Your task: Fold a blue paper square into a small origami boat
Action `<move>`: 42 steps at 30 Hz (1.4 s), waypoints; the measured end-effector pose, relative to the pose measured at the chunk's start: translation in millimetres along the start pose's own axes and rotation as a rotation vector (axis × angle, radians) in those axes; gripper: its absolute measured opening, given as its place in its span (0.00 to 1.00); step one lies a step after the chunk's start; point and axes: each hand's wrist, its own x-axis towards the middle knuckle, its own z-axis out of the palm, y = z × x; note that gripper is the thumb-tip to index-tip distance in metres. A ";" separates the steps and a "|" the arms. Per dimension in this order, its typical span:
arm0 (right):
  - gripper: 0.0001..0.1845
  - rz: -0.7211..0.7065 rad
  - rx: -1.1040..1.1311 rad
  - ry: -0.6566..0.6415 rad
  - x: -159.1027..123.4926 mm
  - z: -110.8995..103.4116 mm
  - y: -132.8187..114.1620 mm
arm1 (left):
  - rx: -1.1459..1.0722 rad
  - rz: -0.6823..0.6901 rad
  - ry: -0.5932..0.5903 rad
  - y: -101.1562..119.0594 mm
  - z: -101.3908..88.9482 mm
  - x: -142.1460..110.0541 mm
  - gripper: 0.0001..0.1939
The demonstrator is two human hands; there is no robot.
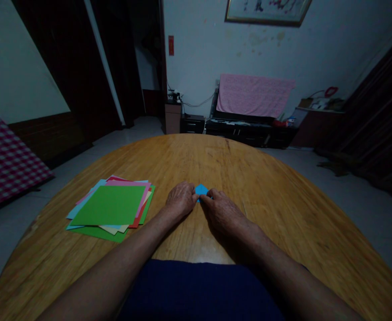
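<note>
1. Fingers (206,199) of both hands are curled almost closed and meet from either side on a small folded piece of blue paper (202,191). The left hand (181,199) and right hand (221,212) seem to pinch it between them, though the fingertips hide part of it.
2. The blue paper lies between the hands, just above the round wooden table (266,191), and seems to rest on or just above the surface. It looks light and thin, with only modest stiffness in its folds, so it would likely crush or slip under a heavy grip. Its folded edges, taken lightly between fingertips and thumb, look like the safest place to hold it.
3. To the left of the hands, well clear of them, lies a loose stack of square colored paper (109,209) on the table, with a green sheet on top and pink, red, pale blue and cream edges showing beneath.
4. Beyond the table's far edge, a pink towel (254,96) hangs over a low black cabinet (246,131).
5. Farther still, a framed picture (267,11) hangs on the wall.
</note>
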 end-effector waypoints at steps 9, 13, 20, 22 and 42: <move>0.19 -0.013 -0.019 0.008 1.8 0.5 -0.5 | 0.016 -0.089 -0.055 -15.4 -15.4 -1.5 0.10; 0.19 0.012 -0.019 -0.015 1.6 -1.6 -2.5 | 0.028 -0.155 -0.100 -19.3 -23.7 0.4 0.11; 0.19 -0.001 -0.021 0.005 1.9 2.1 0.0 | 0.082 -0.176 -0.093 -26.3 -32.9 0.5 0.09; 0.18 0.005 -0.020 -0.010 2.2 2.4 0.8 | 0.111 -0.190 -0.057 -25.0 -33.2 -0.6 0.09; 0.15 0.117 -0.045 -0.141 -1.4 -20.8 45.3 | -0.059 0.198 -0.004 -8.6 -0.4 3.1 0.11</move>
